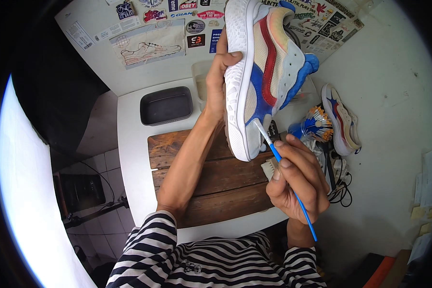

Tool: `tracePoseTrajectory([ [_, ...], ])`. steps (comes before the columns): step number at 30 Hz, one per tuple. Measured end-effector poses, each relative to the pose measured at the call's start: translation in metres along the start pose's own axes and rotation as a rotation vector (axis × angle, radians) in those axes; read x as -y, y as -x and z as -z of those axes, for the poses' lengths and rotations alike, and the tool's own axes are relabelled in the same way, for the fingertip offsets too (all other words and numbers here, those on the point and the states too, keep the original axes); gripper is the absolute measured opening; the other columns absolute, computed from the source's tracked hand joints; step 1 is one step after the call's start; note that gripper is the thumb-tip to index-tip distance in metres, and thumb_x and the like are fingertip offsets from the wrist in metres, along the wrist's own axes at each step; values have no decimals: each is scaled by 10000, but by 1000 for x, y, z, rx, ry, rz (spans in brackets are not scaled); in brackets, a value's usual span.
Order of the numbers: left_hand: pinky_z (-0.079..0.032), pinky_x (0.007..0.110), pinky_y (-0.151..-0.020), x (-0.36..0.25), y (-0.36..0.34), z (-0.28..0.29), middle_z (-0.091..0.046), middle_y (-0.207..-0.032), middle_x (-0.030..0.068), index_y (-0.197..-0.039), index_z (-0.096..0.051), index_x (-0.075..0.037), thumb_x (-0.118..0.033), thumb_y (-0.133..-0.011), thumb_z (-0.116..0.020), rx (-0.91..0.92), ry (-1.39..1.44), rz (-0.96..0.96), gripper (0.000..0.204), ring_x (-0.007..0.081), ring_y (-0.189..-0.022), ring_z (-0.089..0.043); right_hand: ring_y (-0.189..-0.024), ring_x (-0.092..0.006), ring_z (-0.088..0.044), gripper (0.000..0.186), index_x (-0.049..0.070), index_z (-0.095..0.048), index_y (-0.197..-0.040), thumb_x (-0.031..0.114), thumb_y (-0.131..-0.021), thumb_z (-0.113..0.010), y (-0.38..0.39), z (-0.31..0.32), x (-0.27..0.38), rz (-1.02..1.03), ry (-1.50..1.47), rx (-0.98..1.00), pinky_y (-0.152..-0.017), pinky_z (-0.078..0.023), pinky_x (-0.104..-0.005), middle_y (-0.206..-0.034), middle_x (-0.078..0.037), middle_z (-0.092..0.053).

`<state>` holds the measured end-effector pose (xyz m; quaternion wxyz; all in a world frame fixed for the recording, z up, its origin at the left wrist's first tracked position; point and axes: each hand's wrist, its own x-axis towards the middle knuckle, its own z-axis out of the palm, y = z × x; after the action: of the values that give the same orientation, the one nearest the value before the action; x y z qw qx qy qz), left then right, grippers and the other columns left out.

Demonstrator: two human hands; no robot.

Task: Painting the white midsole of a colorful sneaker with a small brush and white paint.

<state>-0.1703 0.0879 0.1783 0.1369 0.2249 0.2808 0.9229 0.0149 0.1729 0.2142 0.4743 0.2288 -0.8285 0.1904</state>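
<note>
White bench (129, 144) against the sticker-covered wall, a dark wooden board (211, 187) laid on top of it.

I have the sneaker (261, 72) lifted off the bench, sole turned left, upper facing right: white mesh with red and blue panels and a blue heel piece. My left hand (218, 79) is clamped on it, thumb across the white sole, fingers hidden behind. It sits above the far edge of the board, well clear of the wood.

My right hand (297, 180) is closed in a pen hold round a thin blue brush (285, 170). The pale tip touches the upper just beside the midsole edge, near the blue panel.

Judgement on doing this well: keep the left hand firm so the shoe cannot twist, work the tip in short light strokes along the seam, and hold the bristles off the mesh where they might snag.

Containers: dark rectangular tray (166, 105) on the bench beyond the board, possibly holding shallow liquid; I cannot tell for sure. A pale tub (199, 79) stands behind my left wrist, contents unclear.

The second sneaker (342, 120) lies on its side at right, near a bundle of brushes (314, 126).
</note>
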Motion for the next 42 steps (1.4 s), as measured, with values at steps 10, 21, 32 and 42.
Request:
tracePoseTrajectory([
  [10,-425,362,-1109,2,-1,2,-482,-1472,192,-1622,-229,-90,-269,-879,-512,5,-16,-31,815,264,-1296,-532,-839,-323,-751,187,-20,-585,-1057,-61,-882,-639,2,2,1,-11,-39,14,-804,-668,-458,-957,-209,-716],
  [21,-436,350,-1100,1,-1,2,-488,-1470,181,-1622,-229,-85,-254,-881,-507,-5,-40,-13,810,255,-1276,-549,-833,-321,-747,181,-27,-586,-1051,-37,-888,-662,2,1,-2,4,-19,0,-798,-669,-456,-973,-215,-715],
  [32,-420,353,-1117,1,2,-2,-477,-1484,182,-1627,-222,-90,-274,-888,-517,1,-23,20,816,253,-1291,-538,-826,-327,-747,157,-29,-582,-1044,-36,-900,-644,2,-3,-3,19,16,-2,-780,-671,-448,-958,-218,-716],
  [42,-410,356,-1122,0,3,-2,-474,-1488,193,-1626,-217,-73,-284,-890,-521,-39,-34,72,823,253,-1301,-530,-859,-322,-748,183,-16,-583,-1070,-43,-894,-625,4,-1,-1,38,12,14,-810,-670,-457,-992,-214,-713],
])
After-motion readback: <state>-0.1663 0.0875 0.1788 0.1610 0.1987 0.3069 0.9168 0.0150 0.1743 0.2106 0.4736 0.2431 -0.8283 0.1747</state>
